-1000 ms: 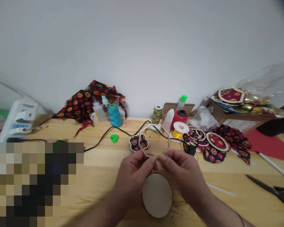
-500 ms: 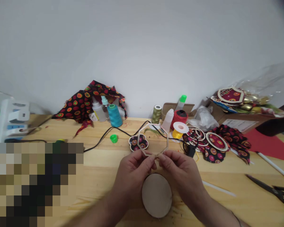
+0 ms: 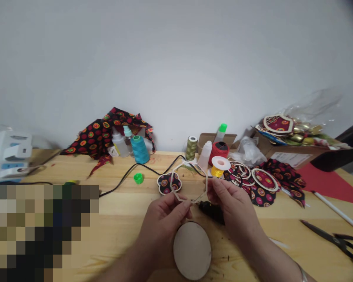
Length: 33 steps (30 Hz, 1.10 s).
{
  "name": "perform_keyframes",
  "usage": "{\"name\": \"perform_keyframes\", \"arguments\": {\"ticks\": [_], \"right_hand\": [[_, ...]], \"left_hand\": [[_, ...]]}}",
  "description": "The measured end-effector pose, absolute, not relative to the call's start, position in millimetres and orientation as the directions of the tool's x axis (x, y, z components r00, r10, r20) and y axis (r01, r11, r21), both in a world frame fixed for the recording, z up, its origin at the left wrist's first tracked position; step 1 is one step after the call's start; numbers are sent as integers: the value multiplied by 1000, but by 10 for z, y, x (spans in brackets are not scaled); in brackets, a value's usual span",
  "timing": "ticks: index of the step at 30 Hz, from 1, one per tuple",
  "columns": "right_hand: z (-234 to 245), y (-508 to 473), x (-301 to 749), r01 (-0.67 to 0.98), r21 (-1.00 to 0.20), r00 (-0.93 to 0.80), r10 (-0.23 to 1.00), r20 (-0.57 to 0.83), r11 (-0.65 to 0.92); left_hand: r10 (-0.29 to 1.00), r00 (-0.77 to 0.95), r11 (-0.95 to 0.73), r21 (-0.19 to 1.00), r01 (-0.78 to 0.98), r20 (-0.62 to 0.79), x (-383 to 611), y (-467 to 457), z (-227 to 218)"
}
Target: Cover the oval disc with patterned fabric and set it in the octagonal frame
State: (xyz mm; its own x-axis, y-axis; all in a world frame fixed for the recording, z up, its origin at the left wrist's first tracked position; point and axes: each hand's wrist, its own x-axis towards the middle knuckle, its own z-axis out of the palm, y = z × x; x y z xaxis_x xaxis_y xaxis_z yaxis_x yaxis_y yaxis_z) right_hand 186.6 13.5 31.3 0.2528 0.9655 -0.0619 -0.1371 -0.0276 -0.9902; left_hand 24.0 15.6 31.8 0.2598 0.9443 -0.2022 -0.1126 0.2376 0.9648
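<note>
A thin, pale octagonal frame (image 3: 206,184) is held up over the table. My left hand (image 3: 166,219) pinches its lower edge between thumb and fingers. Thumb and fingers of my right hand (image 3: 235,205) are closed at its right side. Partly hidden beneath my right hand lies a black tool (image 3: 211,211), which looks like a glue gun. Below the frame, between my wrists, is a round pale disc (image 3: 192,250). Behind the frame's left side sits a flower-shaped piece covered in patterned fabric (image 3: 168,183).
Thread spools, among them a teal one (image 3: 140,149) and a yellow one (image 3: 219,167), stand toward the wall. Fabric-covered rings (image 3: 264,179) lie at right. Black scissors (image 3: 338,237) rest at the right edge. A black cable (image 3: 129,171) crosses the table; a power strip (image 3: 10,156) stands left.
My right hand has shifted from the frame's lower edge up to its right side. The black tool beneath it shows more now. My left hand keeps its pinch; the view has tilted slightly.
</note>
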Motion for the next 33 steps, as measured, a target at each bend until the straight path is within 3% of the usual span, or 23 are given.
{"name": "perform_keyframes", "arguments": {"ticks": [6,13,17,23,27,33], "right_hand": [[328,176,1906,-215,-977,250,966,-65,-10],[344,151,1903,-188,-981,251,964,-86,-39],[341,142,1906,-172,-984,251,964,-86,-42],[370,142,1893,-134,-989,238,966,-96,-65],[390,128,1872,-41,-991,123,983,-134,-130],[452,108,1804,34,-984,-2,984,-178,-177]], "left_hand": [[916,323,296,944,-145,-237,251,150,248],[923,315,261,960,-99,-219,235,142,225],[921,323,281,946,-159,-219,232,133,241],[978,179,143,972,-189,-109,198,209,292],[992,103,92,971,-223,-71,154,276,263],[987,142,95,980,-173,-71,123,282,260]]}}
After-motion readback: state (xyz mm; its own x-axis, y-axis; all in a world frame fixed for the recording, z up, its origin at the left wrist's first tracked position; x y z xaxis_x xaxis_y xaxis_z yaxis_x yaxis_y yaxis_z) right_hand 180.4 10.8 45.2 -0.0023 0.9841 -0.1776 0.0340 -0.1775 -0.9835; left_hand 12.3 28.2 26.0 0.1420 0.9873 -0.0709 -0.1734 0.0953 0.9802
